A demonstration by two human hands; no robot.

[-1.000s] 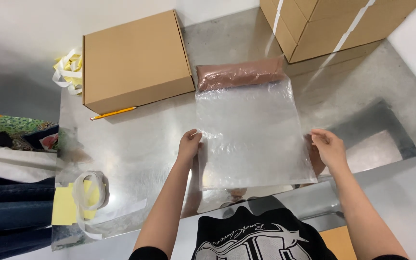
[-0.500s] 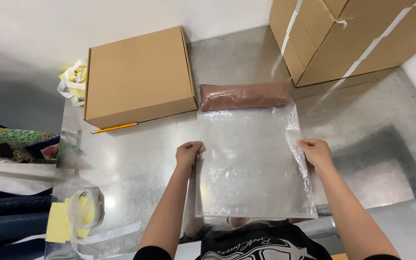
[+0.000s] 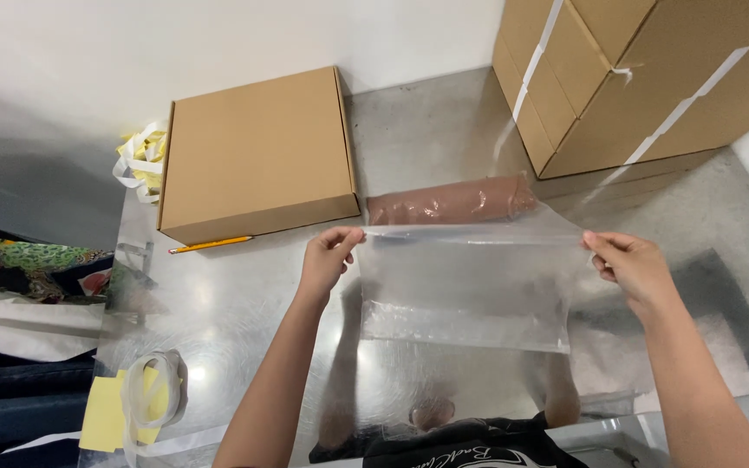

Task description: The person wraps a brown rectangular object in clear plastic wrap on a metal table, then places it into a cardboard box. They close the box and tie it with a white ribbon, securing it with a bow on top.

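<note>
I hold a clear plastic bag (image 3: 465,286) stretched flat above a shiny metal table (image 3: 244,312). My left hand (image 3: 327,258) pinches the bag's upper left corner. My right hand (image 3: 630,264) pinches its upper right corner. The bag's lower edge hangs free below my hands. Just behind the bag's top edge lies a brown rolled item (image 3: 452,201) wrapped in clear plastic, resting on the table.
A flat closed cardboard box (image 3: 257,156) sits at the back left with a yellow pencil (image 3: 210,245) beside its front edge. Large taped cardboard cartons (image 3: 643,69) stand at the back right. A tape roll (image 3: 153,394) on yellow paper lies front left, patterned cloth (image 3: 19,264) beyond the left edge.
My hands moved up along the bag's sides to its top corners and lifted it, so the bag now hangs from its upper edge rather than lying flat.
</note>
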